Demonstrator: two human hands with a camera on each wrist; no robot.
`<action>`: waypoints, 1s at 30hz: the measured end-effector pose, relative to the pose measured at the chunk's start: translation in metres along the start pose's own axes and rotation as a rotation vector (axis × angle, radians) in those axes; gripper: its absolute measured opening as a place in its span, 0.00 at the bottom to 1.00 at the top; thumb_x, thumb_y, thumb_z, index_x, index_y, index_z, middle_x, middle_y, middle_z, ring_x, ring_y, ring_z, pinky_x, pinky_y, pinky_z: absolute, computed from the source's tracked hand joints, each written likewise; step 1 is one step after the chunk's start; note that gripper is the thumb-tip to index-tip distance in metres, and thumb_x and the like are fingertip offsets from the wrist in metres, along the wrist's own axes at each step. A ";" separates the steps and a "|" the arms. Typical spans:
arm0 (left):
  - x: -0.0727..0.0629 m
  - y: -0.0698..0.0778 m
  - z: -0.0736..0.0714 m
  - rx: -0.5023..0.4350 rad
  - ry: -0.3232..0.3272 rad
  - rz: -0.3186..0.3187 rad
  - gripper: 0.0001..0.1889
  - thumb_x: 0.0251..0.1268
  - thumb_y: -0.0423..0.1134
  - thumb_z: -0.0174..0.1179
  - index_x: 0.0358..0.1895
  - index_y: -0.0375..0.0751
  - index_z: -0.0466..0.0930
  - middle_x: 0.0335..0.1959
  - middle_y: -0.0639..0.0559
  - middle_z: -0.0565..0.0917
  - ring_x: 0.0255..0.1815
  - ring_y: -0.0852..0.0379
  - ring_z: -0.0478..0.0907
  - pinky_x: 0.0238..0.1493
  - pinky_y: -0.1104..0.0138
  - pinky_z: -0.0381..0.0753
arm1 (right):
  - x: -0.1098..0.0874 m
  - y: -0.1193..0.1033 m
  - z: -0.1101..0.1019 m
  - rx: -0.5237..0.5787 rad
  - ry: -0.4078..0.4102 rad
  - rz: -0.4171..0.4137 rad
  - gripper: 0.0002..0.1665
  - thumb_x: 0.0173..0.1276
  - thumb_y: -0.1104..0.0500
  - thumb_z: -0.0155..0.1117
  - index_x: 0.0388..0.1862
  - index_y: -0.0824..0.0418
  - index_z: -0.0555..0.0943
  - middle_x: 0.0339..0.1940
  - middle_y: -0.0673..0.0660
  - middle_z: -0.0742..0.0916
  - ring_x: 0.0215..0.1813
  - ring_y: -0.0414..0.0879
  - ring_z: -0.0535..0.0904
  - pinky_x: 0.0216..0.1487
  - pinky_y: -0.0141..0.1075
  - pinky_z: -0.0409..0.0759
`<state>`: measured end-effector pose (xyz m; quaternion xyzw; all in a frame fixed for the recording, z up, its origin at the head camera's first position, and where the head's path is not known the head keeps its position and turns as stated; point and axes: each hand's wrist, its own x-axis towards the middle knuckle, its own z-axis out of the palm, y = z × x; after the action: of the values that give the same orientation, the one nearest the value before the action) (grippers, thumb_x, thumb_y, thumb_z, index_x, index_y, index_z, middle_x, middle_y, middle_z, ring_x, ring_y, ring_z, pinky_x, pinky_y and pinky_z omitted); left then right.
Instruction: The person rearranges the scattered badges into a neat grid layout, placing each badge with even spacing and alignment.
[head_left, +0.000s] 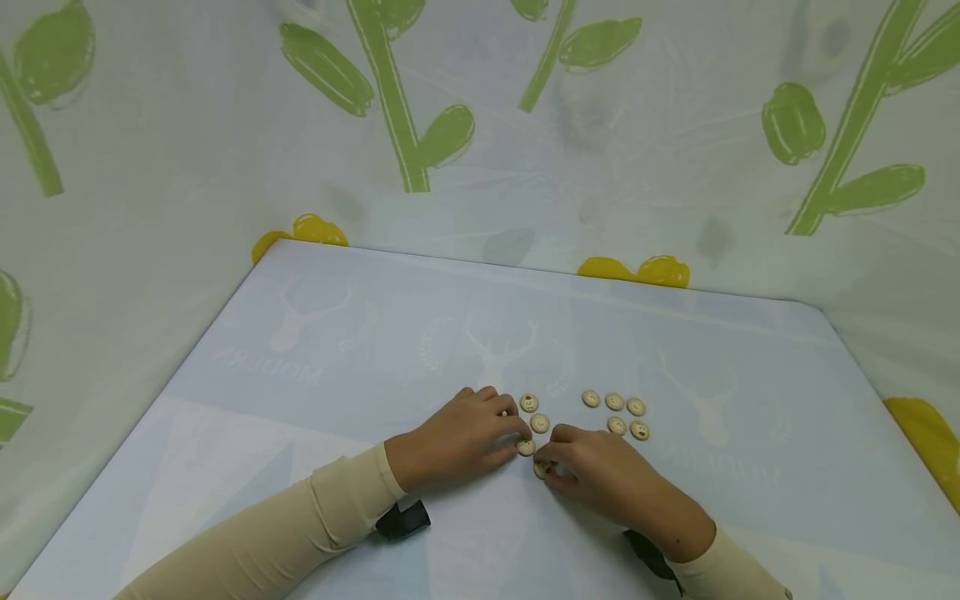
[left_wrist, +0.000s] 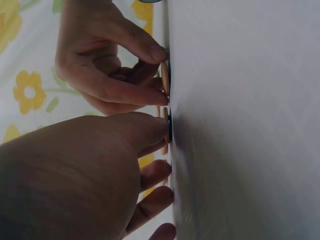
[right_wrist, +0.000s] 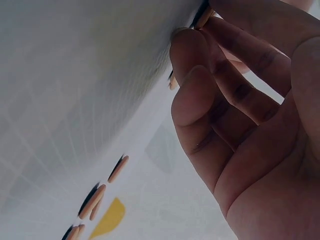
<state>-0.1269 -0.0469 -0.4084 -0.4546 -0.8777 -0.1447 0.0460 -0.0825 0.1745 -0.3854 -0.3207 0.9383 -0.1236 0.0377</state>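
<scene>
Small round wooden discs with drawn faces lie flat on the table. My left hand [head_left: 463,435] pinches a disc [head_left: 526,447] at its edge between thumb and forefinger. In the left wrist view that disc [left_wrist: 165,125] sits at the table surface. Just to its right, my right hand [head_left: 611,473] pinches another wooden disc [head_left: 543,469] between thumb and finger, partly covered by the fingers. The left wrist view shows this disc [left_wrist: 165,78] edge-on. Beyond the hands, two more discs lie close by: an upper disc [head_left: 529,403] and a lower disc [head_left: 540,422].
Several discs form a group to the right, among them a face disc [head_left: 639,430] and a corner disc [head_left: 591,398]. A pale patterned cloth covers the table [head_left: 360,333]. Behind stands a white curtain [head_left: 225,125] with green leaves. A black strap [head_left: 403,521] is at the left wrist.
</scene>
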 end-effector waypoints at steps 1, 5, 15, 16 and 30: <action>0.000 0.000 0.000 -0.003 0.001 -0.001 0.10 0.69 0.47 0.63 0.50 0.59 0.86 0.47 0.59 0.83 0.50 0.59 0.78 0.48 0.62 0.76 | 0.000 0.000 0.000 0.002 0.001 0.000 0.08 0.61 0.57 0.75 0.40 0.51 0.90 0.33 0.44 0.85 0.28 0.29 0.76 0.29 0.24 0.75; -0.001 0.000 0.000 -0.006 -0.001 -0.001 0.10 0.69 0.48 0.63 0.50 0.59 0.86 0.48 0.59 0.83 0.50 0.59 0.78 0.48 0.62 0.76 | -0.001 0.000 0.000 0.007 0.007 -0.005 0.08 0.61 0.57 0.75 0.40 0.51 0.90 0.33 0.44 0.85 0.28 0.29 0.75 0.29 0.24 0.75; -0.001 0.000 0.000 0.000 -0.002 0.003 0.10 0.69 0.48 0.63 0.50 0.59 0.86 0.48 0.59 0.83 0.50 0.59 0.78 0.47 0.62 0.76 | 0.000 0.000 0.002 -0.016 0.014 0.008 0.07 0.59 0.57 0.76 0.37 0.51 0.88 0.32 0.43 0.84 0.27 0.29 0.73 0.28 0.24 0.73; 0.000 0.000 0.000 0.001 0.000 0.004 0.10 0.68 0.48 0.63 0.50 0.59 0.86 0.48 0.59 0.83 0.50 0.59 0.78 0.47 0.62 0.76 | 0.000 0.000 0.002 -0.017 0.012 0.012 0.07 0.59 0.57 0.76 0.37 0.51 0.88 0.32 0.43 0.84 0.26 0.29 0.72 0.28 0.24 0.73; 0.000 0.001 -0.001 0.004 -0.014 -0.007 0.10 0.69 0.49 0.62 0.50 0.59 0.85 0.48 0.59 0.83 0.51 0.59 0.78 0.48 0.61 0.76 | 0.001 0.001 -0.002 0.051 -0.073 0.093 0.07 0.60 0.58 0.74 0.36 0.53 0.84 0.27 0.40 0.79 0.26 0.29 0.69 0.28 0.26 0.71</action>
<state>-0.1263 -0.0464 -0.4074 -0.4524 -0.8798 -0.1398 0.0402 -0.0844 0.1753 -0.3840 -0.2798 0.9468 -0.1337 0.0857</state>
